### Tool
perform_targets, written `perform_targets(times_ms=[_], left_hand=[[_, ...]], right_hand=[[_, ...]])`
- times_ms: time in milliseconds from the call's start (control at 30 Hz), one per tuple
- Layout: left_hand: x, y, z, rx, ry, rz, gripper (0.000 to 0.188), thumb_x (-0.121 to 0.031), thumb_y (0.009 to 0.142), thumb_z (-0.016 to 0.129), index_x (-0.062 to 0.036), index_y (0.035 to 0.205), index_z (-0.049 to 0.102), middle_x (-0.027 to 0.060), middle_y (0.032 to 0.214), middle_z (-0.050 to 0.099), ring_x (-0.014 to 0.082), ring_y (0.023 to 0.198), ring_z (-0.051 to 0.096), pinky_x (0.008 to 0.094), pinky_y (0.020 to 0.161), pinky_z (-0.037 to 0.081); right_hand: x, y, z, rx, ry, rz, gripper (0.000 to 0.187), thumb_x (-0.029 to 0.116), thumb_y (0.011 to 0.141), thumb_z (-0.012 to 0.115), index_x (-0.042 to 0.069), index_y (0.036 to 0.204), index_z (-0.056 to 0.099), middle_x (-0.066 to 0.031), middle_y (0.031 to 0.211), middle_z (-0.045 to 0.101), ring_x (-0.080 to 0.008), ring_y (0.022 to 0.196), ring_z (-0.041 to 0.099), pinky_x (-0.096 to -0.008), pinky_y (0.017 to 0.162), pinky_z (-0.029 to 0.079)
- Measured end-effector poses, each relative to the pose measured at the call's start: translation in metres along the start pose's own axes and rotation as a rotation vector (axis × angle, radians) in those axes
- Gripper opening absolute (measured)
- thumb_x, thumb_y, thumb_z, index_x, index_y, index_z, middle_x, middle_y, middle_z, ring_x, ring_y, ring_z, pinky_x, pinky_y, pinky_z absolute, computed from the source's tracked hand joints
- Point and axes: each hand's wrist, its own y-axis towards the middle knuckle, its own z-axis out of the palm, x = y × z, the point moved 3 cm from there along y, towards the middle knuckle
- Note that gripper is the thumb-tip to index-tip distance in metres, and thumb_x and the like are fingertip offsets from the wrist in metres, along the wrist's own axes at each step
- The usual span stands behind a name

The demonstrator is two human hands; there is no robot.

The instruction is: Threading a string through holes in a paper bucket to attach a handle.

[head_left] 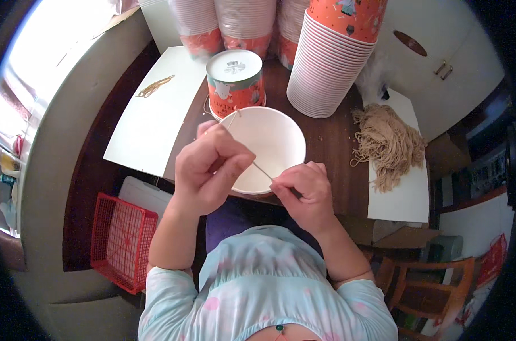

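Note:
A white paper bucket (pixel 283 133) stands in front of me with its open mouth toward me. Across its near side runs a thin tan cord (pixel 262 169), pulled straight between my two hands. My left hand (pixel 209 165), above the bucket's left rim, pinches one part of the cord. At the near right rim, my right hand (pixel 306 193) pinches the other part between thumb and finger. A bit of cord also shows at the bucket's far left rim. Behind it, an orange printed bucket (pixel 235 94) rests upside down, its pale base facing up.
On the right, a tangled heap of tan cords (pixel 390 142) lies on a white board (pixel 400 199). A tall stack of nested buckets (pixel 326 65) stands behind, near plastic-wrapped stacks (pixel 246 25). A few cords (pixel 155 86) lie at left. Below are a red basket (pixel 124 241) and wooden chair (pixel 428 290).

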Motion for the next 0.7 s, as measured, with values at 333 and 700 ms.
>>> perform_targets(times_ms=[333,700], left_hand=[[0.007,-0.028,-0.011,0.213,0.099,0.101,0.006,-0.007,0.076,0.072,-0.0079,0.079,0.067,-0.0011,0.065,0.053,0.0156,0.061,0.048,0.0338,0.075,0.034],[-0.024,-0.051,-0.047,0.019,0.660,0.307,0.017,-0.009,0.065,0.074,-0.0116,0.081,0.070,-0.0028,0.064,0.052,0.0158,0.063,0.048,0.0329,0.073,0.032]], right_hand=[[-0.050,0.064,0.010,0.279,-0.137,0.391,0.062,0.026,0.071,0.077,-0.001,0.123,0.055,-0.0163,0.109,0.063,-0.0226,0.095,0.063,-0.0353,0.080,0.051],[0.027,0.089,-0.028,-0.279,-0.399,-0.414,0.045,0.000,0.078,0.054,0.000,0.124,0.057,-0.0146,0.123,0.057,-0.0296,0.088,0.064,-0.0362,0.076,0.052]])
